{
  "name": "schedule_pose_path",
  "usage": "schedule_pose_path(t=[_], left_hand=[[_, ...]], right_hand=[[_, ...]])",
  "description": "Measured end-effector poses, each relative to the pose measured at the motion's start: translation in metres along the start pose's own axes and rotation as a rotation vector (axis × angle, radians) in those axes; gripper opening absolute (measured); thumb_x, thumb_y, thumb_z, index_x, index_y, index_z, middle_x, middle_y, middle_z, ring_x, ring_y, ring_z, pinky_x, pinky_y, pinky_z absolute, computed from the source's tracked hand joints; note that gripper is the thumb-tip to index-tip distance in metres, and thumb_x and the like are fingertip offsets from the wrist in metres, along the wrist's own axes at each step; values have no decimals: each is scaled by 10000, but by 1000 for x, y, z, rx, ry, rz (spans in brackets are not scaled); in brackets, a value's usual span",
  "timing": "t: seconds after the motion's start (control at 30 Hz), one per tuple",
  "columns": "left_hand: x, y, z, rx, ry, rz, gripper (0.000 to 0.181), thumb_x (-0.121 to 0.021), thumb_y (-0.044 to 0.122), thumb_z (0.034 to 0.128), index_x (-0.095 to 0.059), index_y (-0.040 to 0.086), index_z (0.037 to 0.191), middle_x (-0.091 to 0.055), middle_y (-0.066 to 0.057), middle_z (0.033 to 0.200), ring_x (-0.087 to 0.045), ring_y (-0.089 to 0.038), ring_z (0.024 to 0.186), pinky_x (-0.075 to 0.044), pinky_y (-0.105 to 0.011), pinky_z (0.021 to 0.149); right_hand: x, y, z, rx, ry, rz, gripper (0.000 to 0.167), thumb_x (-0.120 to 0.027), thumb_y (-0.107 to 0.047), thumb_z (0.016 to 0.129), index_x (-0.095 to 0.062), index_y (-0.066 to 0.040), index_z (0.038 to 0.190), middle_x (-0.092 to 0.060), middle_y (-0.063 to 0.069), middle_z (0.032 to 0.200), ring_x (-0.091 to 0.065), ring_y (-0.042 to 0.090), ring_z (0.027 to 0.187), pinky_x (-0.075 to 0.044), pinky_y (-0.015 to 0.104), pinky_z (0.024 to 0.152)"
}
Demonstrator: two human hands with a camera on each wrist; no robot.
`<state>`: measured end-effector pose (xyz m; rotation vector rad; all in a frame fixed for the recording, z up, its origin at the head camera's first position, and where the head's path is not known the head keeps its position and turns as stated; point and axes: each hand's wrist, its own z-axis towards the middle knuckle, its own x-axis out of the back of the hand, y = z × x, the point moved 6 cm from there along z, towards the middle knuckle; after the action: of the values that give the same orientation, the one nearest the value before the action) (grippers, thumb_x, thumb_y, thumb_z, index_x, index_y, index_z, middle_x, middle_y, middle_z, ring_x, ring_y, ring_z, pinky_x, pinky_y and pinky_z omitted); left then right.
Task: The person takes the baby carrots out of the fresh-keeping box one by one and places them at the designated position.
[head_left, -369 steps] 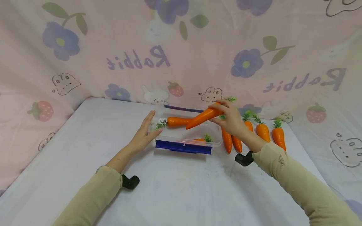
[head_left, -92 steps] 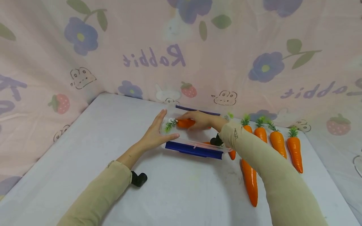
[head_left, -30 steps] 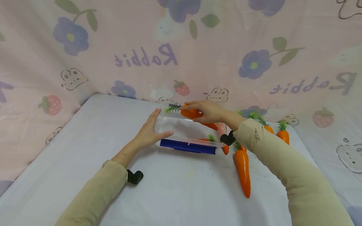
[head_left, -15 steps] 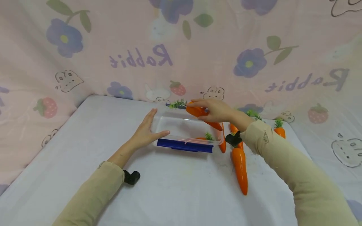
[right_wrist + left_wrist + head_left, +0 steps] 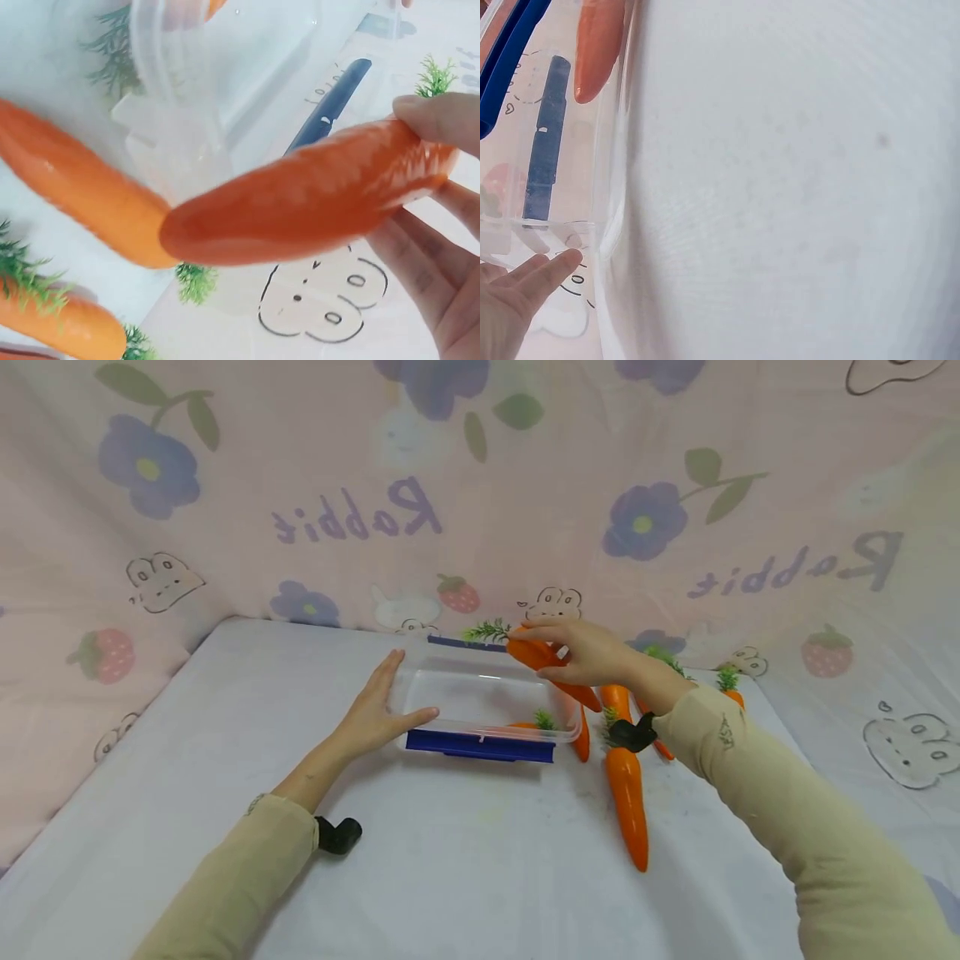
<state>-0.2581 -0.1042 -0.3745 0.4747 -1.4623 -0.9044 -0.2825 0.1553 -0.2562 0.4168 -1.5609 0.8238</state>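
My left hand [image 5: 375, 710] rests at the left end of a clear plastic box [image 5: 457, 727] with blue latch flaps, fingers straight and thumb along the near rim. In the left wrist view the left hand's fingers [image 5: 555, 271] reach the box's end wall. Above the box's back right corner, my right hand [image 5: 588, 652] pinches an orange toy carrot [image 5: 528, 652] near its leafy end, tip pointing down to the right. The right wrist view shows that carrot [image 5: 300, 199] between thumb and fingers. Inside the box, another carrot [image 5: 523, 725] lies by the near wall at the right.
Right of the box, several carrots lie on the white table, partly hidden by the right arm. One carrot [image 5: 628, 802] lies farther forward, tip toward the front edge. A printed cloth [image 5: 360, 443] hangs behind the table.
Over the last three seconds my right hand has lifted a carrot from the box and carried it up and right. Earlier, another carrot from over the box came to the table. My left hand stays put.
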Motion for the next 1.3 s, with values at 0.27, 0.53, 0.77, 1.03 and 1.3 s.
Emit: schedule_pose_path(t=[0.27,0.53,0.77,1.03,1.3], left_hand=[[0,0,-2,-4,-8,0,1075,-700,566,787,-17,253,1556,-14,-40,1625,-69,-315,1484,-153,-614,1144],[1,-1,-3,2,-10,7,1074,-698,558,793,-13,239,1557,-15,-59,1625,-74,-337,1480,-156,-621,1140],[2,-2,-3,0,-8,6,1071,-697,567,791,-19,249,1556,-14,-59,1624,-84,-348,1477,-163,-633,1132],[2,0,-3,-8,-12,12,1068,-693,563,796,-20,235,1557,-14,-62,1624,-85,-349,1477,-164,-629,1134],[3,-2,-3,-5,-17,22,1066,-690,565,798,-11,247,1556,-14,-60,1625,-75,-344,1479,-161,-632,1133]], right_hand=[[6,13,-20,-32,61,12,591,-705,-133,857,-496,-151,1409,-419,158,1480,-620,313,1083,-571,390,812],[6,20,-35,-79,90,26,612,-722,-139,847,-491,-138,1413,-435,154,1469,-589,334,1134,-571,413,814],[3,28,-46,-110,81,-1,605,-702,-120,854,-483,-129,1418,-436,166,1467,-610,315,1078,-569,417,815],[-1,37,-59,-146,115,-14,601,-704,-136,857,-483,-122,1415,-430,194,1461,-622,336,1057,-556,456,823],[-6,47,-81,-238,140,14,620,-719,-144,850,-477,-144,1421,-455,175,1441,-619,336,1042,-552,468,830]])
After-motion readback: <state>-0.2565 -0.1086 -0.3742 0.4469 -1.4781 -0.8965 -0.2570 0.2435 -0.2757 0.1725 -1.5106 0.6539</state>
